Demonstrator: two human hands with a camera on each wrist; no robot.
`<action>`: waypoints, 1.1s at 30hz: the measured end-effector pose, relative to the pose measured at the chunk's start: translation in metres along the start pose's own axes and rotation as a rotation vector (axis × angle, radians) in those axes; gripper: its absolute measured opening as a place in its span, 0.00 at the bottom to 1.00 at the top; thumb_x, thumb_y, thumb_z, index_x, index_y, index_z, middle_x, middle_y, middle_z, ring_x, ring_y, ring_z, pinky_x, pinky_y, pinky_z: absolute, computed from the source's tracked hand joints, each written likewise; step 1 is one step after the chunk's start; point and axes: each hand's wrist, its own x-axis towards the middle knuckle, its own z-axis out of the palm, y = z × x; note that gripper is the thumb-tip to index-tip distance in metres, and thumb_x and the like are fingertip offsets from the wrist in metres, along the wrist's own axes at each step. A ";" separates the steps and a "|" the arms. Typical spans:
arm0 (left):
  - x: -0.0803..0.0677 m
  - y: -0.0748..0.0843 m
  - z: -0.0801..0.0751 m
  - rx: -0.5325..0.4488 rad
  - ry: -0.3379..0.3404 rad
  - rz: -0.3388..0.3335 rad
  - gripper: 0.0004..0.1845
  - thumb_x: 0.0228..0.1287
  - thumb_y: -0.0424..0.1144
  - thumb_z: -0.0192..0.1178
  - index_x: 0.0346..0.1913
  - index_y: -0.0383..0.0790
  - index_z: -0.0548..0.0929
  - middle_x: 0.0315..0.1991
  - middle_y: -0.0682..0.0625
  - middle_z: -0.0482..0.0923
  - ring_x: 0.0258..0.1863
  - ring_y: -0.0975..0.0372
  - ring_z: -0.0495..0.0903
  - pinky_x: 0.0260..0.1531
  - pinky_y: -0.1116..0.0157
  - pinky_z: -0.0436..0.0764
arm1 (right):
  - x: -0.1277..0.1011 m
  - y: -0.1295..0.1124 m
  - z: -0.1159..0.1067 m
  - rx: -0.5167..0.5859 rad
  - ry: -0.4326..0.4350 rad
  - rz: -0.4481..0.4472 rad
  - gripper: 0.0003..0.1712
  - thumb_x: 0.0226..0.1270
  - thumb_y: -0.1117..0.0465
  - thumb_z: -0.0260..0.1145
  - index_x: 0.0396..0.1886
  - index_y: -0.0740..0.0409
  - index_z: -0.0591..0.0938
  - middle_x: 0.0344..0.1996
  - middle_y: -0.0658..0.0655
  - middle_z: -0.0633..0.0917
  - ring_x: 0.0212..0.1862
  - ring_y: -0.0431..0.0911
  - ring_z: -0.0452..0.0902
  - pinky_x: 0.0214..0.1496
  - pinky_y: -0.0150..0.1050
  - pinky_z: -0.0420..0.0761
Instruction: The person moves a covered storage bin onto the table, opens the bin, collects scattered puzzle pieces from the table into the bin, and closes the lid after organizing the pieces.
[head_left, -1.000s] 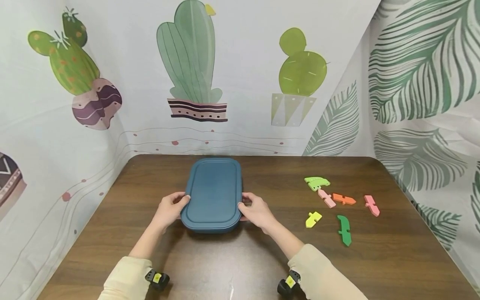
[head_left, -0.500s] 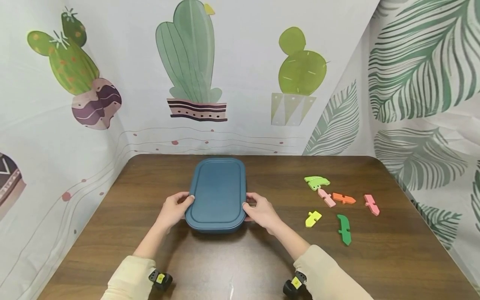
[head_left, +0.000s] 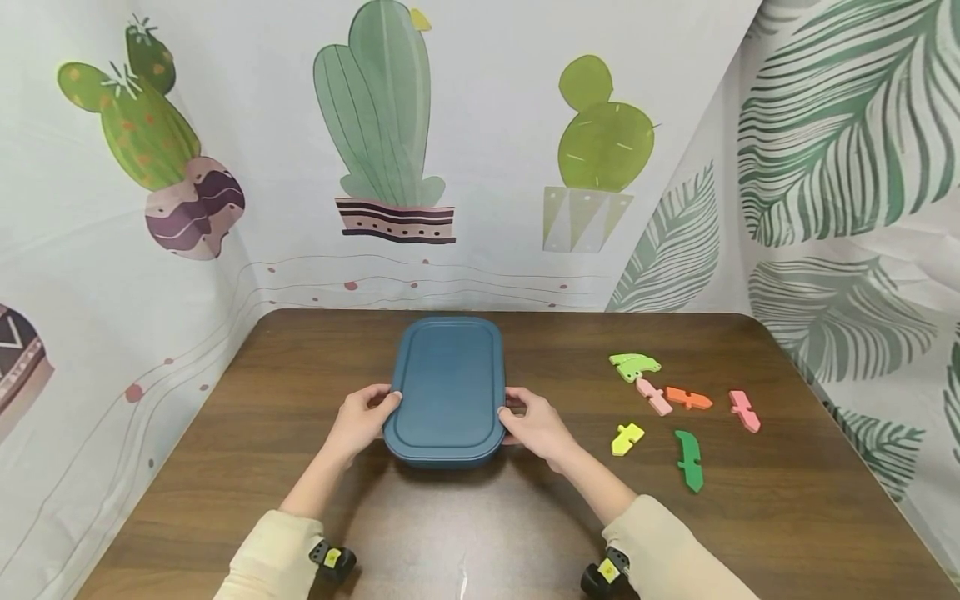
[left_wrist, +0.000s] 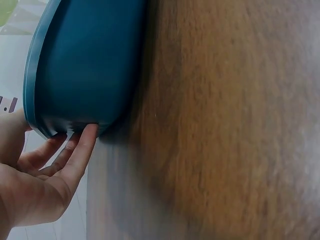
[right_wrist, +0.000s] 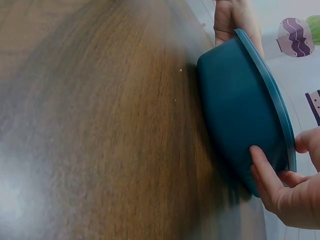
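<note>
A blue lidded box [head_left: 448, 387] with rounded corners stands lengthwise toward the back of the table, its lid on. My left hand [head_left: 363, 421] grips its left edge, thumb on the lid rim and fingers against the side wall. On the opposite side my right hand [head_left: 538, 427] holds the box the same way. Both wrist views show the curved blue wall [left_wrist: 82, 65] close to the wood, with fingertips [right_wrist: 257, 152] pressed on it. Whether the base touches the table all round I cannot tell. What the box contains is hidden.
Flat puzzle-like pieces lie right of the box: a light green crocodile-head piece [head_left: 636, 366], pink pieces [head_left: 654, 397] [head_left: 744, 412], an orange one [head_left: 687, 399], a yellow one [head_left: 627, 438] and a green tail-shaped one [head_left: 690, 461]. A printed cloth [head_left: 495, 167] hangs behind the table [head_left: 465, 533].
Both hands have moved the blue box steadily to the right across the table. Their hold on it looks the same. The small coloured pieces have stayed in place.
</note>
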 end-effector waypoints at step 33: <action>0.001 0.009 0.032 -0.006 -0.003 0.042 0.20 0.63 0.42 0.57 0.53 0.31 0.76 0.43 0.39 0.78 0.34 0.62 0.81 0.26 0.64 0.83 | -0.012 0.009 -0.028 0.010 0.031 0.013 0.24 0.64 0.67 0.56 0.60 0.67 0.69 0.51 0.65 0.75 0.41 0.48 0.80 0.38 0.42 0.83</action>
